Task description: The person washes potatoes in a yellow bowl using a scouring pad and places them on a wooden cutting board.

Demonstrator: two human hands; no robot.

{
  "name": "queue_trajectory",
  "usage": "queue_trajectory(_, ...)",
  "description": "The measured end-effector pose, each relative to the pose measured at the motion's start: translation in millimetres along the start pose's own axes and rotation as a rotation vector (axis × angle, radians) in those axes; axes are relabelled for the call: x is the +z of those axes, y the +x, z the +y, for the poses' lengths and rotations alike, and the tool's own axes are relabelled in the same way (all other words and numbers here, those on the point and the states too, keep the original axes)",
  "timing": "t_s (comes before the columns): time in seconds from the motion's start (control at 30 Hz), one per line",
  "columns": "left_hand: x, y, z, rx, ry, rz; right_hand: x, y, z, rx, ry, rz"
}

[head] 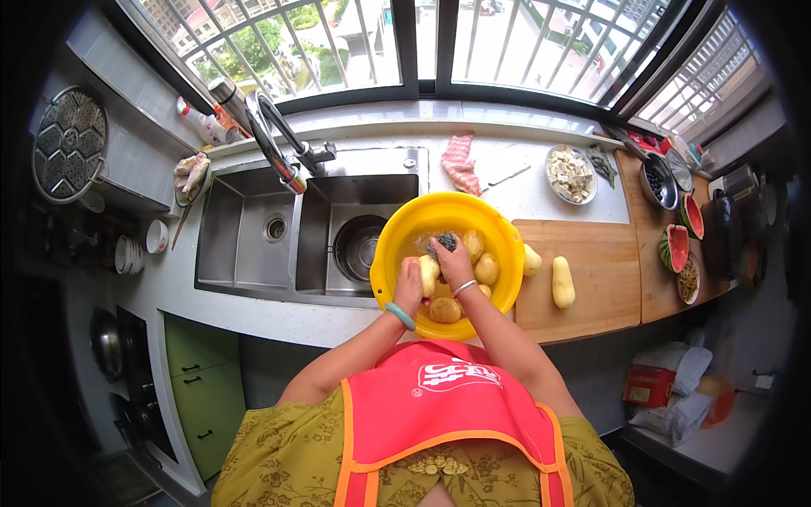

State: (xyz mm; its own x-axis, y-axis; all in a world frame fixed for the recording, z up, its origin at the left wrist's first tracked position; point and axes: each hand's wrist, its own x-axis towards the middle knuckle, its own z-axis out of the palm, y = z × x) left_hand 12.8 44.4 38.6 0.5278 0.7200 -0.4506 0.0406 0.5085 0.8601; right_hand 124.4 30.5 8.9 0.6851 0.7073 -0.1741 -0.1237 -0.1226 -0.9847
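Observation:
A yellow plastic basin [388, 253] with water and several potatoes [487, 269] stands at the counter's front, partly over the sink's right edge. My left hand [410, 285] grips a pale yellow potato [429, 274] above the water, its fingers along the left side. In my right hand [453, 260] is a dark scouring ball [447, 241], close to the upper right of that potato. Two pale yellow squashes, one rounded [531, 260] and one long [563, 282], lie right of the basin, the long one on the wooden board.
A double steel sink [244, 234] with a tap [279, 152] lies left, a dark pot [361, 247] in its right bowl. Behind the wooden cutting board [595, 260] stands a plate of white cubes [570, 174]. Cut watermelon [675, 247] and bowls are at far right.

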Motion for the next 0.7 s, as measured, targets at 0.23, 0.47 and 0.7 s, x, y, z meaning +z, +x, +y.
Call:
queue_trajectory(0.23, -9.6, 20.4, -3.3, -0.099, -0.290, 0.096, 11.6, -45.3, -12.5, -0.271, 0.028, -0.173)
queue_trajectory(0.47, 0.1, -6.9, 1.3, -0.018, 0.018, 0.076, 3.3, -9.3, 5.3, -0.124, -0.098, -0.005)
queue_trajectory(0.7, -13.6, 6.9, 22.8, -0.265, -0.366, -0.178, -24.5, -8.5, 44.7, -0.278, -0.941, -0.126)
